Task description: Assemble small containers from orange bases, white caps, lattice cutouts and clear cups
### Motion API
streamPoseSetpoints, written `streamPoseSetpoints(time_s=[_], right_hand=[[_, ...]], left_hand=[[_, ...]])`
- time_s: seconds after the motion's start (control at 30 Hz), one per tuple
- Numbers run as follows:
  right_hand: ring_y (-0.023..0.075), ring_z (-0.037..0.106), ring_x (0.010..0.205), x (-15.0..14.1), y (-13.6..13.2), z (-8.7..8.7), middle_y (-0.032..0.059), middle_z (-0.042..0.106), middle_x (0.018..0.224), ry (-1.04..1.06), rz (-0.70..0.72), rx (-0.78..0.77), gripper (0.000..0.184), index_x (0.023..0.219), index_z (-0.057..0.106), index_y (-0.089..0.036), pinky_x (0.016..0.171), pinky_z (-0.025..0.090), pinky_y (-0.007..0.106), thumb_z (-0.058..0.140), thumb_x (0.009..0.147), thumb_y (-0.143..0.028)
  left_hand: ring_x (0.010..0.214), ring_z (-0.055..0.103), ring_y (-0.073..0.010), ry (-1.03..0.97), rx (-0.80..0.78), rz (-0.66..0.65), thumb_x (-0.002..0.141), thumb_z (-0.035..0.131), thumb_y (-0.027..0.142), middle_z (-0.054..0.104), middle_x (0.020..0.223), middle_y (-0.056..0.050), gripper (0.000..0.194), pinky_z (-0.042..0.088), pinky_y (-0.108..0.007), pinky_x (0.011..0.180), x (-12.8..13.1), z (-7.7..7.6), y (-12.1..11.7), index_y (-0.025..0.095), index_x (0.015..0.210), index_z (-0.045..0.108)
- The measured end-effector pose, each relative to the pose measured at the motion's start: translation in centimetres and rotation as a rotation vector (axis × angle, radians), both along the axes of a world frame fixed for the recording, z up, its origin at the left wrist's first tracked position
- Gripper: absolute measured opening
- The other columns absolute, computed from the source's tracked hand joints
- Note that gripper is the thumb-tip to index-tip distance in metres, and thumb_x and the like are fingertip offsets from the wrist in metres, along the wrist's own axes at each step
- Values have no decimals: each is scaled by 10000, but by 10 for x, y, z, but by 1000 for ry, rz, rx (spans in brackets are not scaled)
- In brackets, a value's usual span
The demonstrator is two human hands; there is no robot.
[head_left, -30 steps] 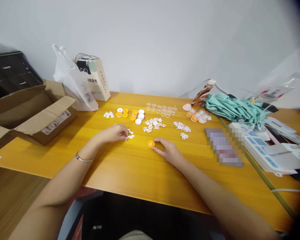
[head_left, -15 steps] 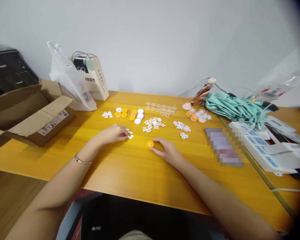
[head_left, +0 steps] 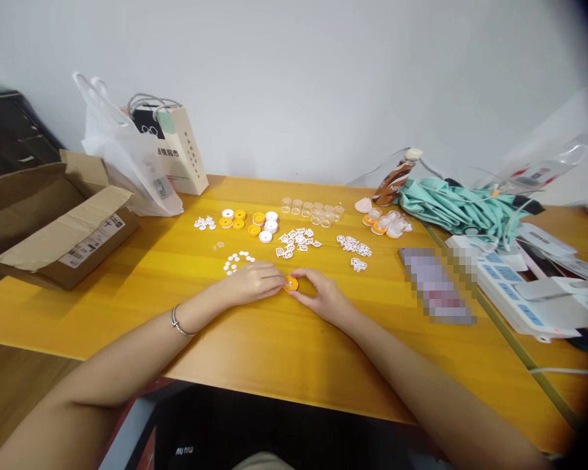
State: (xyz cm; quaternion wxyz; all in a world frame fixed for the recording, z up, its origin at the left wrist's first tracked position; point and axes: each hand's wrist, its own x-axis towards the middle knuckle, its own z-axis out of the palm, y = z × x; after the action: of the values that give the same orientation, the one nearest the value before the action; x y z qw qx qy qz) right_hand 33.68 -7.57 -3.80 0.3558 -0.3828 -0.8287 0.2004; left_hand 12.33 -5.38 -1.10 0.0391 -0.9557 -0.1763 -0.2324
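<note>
My right hand (head_left: 321,295) grips a small orange round piece (head_left: 292,284) by its edge, between thumb and fingers, low over the table. My left hand (head_left: 259,282) has come up to the other side of this piece, its fingertips pressed together at its top. What those fingertips hold, if anything, is hidden. Just beyond the left hand lie several small white discs (head_left: 238,256) in a loose ring. Farther back are white leaf-shaped openwork pieces (head_left: 298,240), orange and white round pieces (head_left: 238,224) and clear little cups (head_left: 307,212).
More openwork pieces (head_left: 355,247) lie to the right, near orange pieces with clear tops (head_left: 396,228). A phone-like blurred object (head_left: 436,287), a power strip (head_left: 500,287), a folded teal umbrella (head_left: 465,205) and a bottle (head_left: 396,179) stand right. An open cardboard box (head_left: 98,241) sits left.
My left hand has moved right, from the small white discs to the orange piece, uncovering more of the discs. My right hand still grips the piece in about the same place.
</note>
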Motion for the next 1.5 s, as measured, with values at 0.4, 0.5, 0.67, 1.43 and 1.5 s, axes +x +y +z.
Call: streamPoseSetpoints(time_s=[0.4, 0.5, 0.67, 1.43, 1.5], right_hand=[[193, 634, 905, 1, 1, 0, 56, 660, 984, -6, 38, 0, 244, 1024, 548, -218, 819, 509, 345, 586, 787, -260], [194, 633, 908, 1, 1, 0, 56, 661, 990, -5, 42, -5, 240, 1021, 550, -218, 823, 507, 348, 588, 787, -259], [191, 631, 921, 1, 1, 1, 53, 659, 998, -9, 38, -15, 238, 1021, 544, -223, 836, 503, 347, 590, 790, -259], [189, 619, 929, 1, -2, 7, 67, 648, 983, 125, 23, -44, 173, 970, 568, -215, 855, 496, 361, 575, 814, -288], [191, 621, 929, 2, -2, 7, 66, 651, 978, 140, 15, -49, 165, 968, 574, -218, 853, 497, 363, 571, 817, -285]], left_hand=[[838, 576, -135, 91, 31, 20, 923, 406, 223, 665, 914, -49, 217, 375, -268, 722, 0, 0, 2, 183, 928, 620], [858, 577, -140, 93, 12, 22, 920, 408, 221, 666, 926, -50, 217, 368, -274, 729, 0, 0, 0, 188, 962, 618], [888, 577, -157, 81, -29, 26, 908, 422, 215, 667, 963, -54, 210, 380, -299, 762, -2, 2, -2, 190, 1002, 608], [788, 591, -150, 124, -589, 385, 845, 493, 181, 640, 864, -45, 133, 429, -263, 737, -54, 21, 25, 162, 857, 624], [807, 592, -149, 147, -546, 349, 864, 461, 172, 638, 902, -57, 167, 430, -266, 747, -56, 22, 25, 164, 883, 627]])
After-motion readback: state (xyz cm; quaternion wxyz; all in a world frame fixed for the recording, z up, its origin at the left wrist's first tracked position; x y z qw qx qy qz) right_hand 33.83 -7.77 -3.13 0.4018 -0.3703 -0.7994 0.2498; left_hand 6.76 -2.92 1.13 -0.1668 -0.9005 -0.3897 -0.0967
